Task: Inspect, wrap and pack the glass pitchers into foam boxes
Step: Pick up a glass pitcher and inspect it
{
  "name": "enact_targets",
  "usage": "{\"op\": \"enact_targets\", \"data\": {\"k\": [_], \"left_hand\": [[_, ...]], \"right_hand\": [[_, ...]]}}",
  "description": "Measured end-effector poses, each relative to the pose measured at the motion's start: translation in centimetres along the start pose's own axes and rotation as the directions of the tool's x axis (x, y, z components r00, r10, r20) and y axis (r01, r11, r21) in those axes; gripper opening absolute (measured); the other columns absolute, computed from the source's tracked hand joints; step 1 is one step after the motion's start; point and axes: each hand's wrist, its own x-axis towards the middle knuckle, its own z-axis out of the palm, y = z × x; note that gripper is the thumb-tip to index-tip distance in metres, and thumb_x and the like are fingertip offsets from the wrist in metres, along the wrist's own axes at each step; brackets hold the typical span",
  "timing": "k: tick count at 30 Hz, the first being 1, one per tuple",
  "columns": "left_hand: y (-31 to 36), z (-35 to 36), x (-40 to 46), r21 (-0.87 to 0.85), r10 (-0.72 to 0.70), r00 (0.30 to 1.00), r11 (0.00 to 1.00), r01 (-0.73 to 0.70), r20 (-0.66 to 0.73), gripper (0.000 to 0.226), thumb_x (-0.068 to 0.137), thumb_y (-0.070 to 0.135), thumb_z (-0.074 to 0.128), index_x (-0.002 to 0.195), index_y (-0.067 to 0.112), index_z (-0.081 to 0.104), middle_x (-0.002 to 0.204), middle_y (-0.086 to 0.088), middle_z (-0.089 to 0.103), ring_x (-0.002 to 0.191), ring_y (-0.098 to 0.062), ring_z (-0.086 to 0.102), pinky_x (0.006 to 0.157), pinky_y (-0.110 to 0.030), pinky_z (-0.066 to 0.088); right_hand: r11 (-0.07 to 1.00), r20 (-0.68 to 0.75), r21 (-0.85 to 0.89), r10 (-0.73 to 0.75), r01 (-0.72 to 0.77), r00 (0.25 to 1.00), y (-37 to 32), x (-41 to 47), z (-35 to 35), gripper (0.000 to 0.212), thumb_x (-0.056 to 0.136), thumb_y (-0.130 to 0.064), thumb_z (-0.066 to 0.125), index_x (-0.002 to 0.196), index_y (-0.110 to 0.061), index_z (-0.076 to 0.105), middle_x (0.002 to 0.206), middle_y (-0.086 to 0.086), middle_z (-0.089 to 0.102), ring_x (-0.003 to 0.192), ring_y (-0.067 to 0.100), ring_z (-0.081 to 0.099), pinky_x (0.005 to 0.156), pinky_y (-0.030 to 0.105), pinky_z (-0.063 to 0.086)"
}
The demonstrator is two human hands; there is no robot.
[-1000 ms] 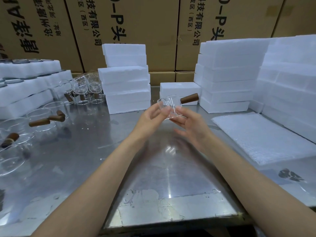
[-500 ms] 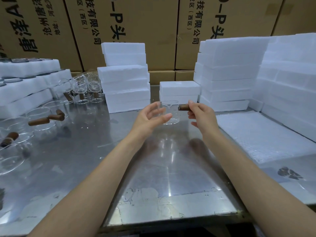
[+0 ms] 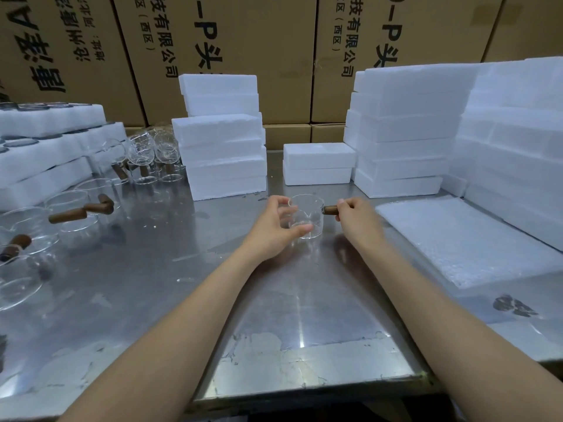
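Lower now, upright clear cylindrical glass pitcher (image 3: 306, 216); right hand (image 3: 355, 216) fingers pinching brown wooden handle (image 3: 330, 210); left hand (image 3: 274, 228) fingers cupping wall

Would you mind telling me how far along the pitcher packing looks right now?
Closed foam boxes stacked at the back may be finished; contents are hidden. In hand: one glass pitcher, the right hand gripping its wooden handle, the left hand cupping the glass. Left: the foam wrap sheets lie untouched, and unwrapped pitchers wait at left.
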Motion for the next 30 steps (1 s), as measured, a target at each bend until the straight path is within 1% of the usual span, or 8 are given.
{"op": "enact_targets", "data": {"k": [6, 9, 13, 17, 20, 23, 28, 30], "left_hand": [[0.1, 0.1, 0.1, 0.032, -0.010, 1.000, 0.999, 0.010, 0.012, 0.059, 0.081, 0.018, 0.075, 0.125, 0.014, 0.036, 0.121, 0.003, 0.051, 0.109, -0.010, 0.051, 0.085, -0.018, 0.041], [-0.2, 0.0, 0.2, 0.044, -0.008, 1.000, 0.999, 0.008, 0.014, 0.066, 0.077, 0.020, 0.079, 0.125, 0.018, 0.035, 0.122, 0.005, 0.050, 0.109, -0.008, 0.052, 0.088, -0.018, 0.042], [-0.1, -0.4, 0.1, 0.038, -0.017, 1.000, 0.999, 0.017, -0.001, 0.095, 0.062, 0.039, 0.084, 0.139, 0.019, 0.031, 0.130, 0.005, 0.048, 0.115, -0.009, 0.050, 0.097, -0.026, 0.043], [0.4, -0.9, -0.4, 0.008, -0.009, 1.000, 1.000, 0.010, -0.029, 0.105, 0.048, 0.051, 0.079, 0.138, 0.023, 0.032, 0.123, 0.011, 0.049, 0.109, -0.007, 0.053, 0.078, -0.012, 0.043], [0.5, -1.1, -0.6, 0.002, -0.007, 1.000, 1.000, 0.007, -0.026, 0.106, 0.049, 0.051, 0.078, 0.140, 0.022, 0.032, 0.123, 0.012, 0.049, 0.109, -0.007, 0.053, 0.075, -0.011, 0.043], [0.7, -1.1, -0.7, -0.008, -0.009, 1.000, 1.000, 0.009, -0.028, 0.107, 0.048, 0.051, 0.078, 0.140, 0.022, 0.032, 0.124, 0.012, 0.049, 0.111, -0.009, 0.053, 0.074, -0.011, 0.044], [0.7, -1.2, -0.8, -0.017, -0.011, 0.999, 1.000, 0.010, -0.040, 0.105, 0.048, 0.051, 0.078, 0.139, 0.022, 0.034, 0.124, 0.012, 0.050, 0.113, -0.012, 0.053, 0.077, -0.013, 0.045], [0.8, -1.2, -0.8, -0.021, -0.010, 0.999, 1.000, 0.009, -0.040, 0.104, 0.050, 0.050, 0.079, 0.140, 0.022, 0.034, 0.124, 0.011, 0.049, 0.114, -0.012, 0.053, 0.077, -0.013, 0.044]], "right_hand": [[0.995, -0.003, -0.098, 0.005, -0.006, 1.000, 0.2, 0.2, 0.2, 0.034, 0.100, -0.034, 0.034, 0.109, -0.013, 0.059, 0.109, 0.007, 0.065, 0.099, 0.028, 0.057, 0.079, 0.033, 0.039], [0.977, -0.138, -0.202, -0.100, 0.071, 0.985, 0.1, -0.1, -0.4, 0.029, 0.098, -0.031, 0.037, 0.104, -0.014, 0.060, 0.104, 0.007, 0.062, 0.089, 0.024, 0.051, 0.071, 0.031, 0.035], [0.897, -0.296, -0.430, -0.248, 0.103, 0.923, 0.4, 0.4, -2.5, 0.026, 0.094, -0.014, 0.044, 0.115, -0.008, 0.058, 0.119, 0.014, 0.052, 0.111, 0.032, 0.045, 0.075, 0.036, 0.036], [0.790, -0.230, -0.600, -0.017, -0.128, 0.973, 1.9, 1.0, -4.2, 0.036, 0.089, -0.012, 0.053, 0.124, -0.004, 0.047, 0.132, 0.018, 0.040, 0.122, 0.033, 0.035, 0.088, 0.038, 0.039], [0.790, -0.208, -0.580, 0.093, -0.199, 0.974, 2.5, 1.3, -4.5, 0.036, 0.089, -0.011, 0.053, 0.123, -0.005, 0.047, 0.130, 0.018, 0.042, 0.119, 0.033, 0.039, 0.090, 0.036, 0.037], [0.819, -0.226, -0.541, 0.079, -0.193, 0.971, 2.8, 1.7, -4.6, 0.030, 0.089, -0.012, 0.054, 0.118, -0.004, 0.050, 0.124, 0.018, 0.050, 0.115, 0.034, 0.044, 0.086, 0.037, 0.038], [0.870, -0.257, -0.451, 0.088, -0.200, 0.962, 2.7, 1.9, -4.7, 0.035, 0.096, -0.035, 0.053, 0.112, -0.004, 0.056, 0.119, 0.018, 0.057, 0.113, 0.036, 0.050, 0.084, 0.037, 0.040], [0.875, -0.271, -0.437, 0.095, -0.210, 0.958, 2.7, 1.9, -4.6, 0.032, 0.099, -0.031, 0.048, 0.113, -0.003, 0.056, 0.119, 0.019, 0.057, 0.113, 0.037, 0.050, 0.085, 0.038, 0.039]]}}
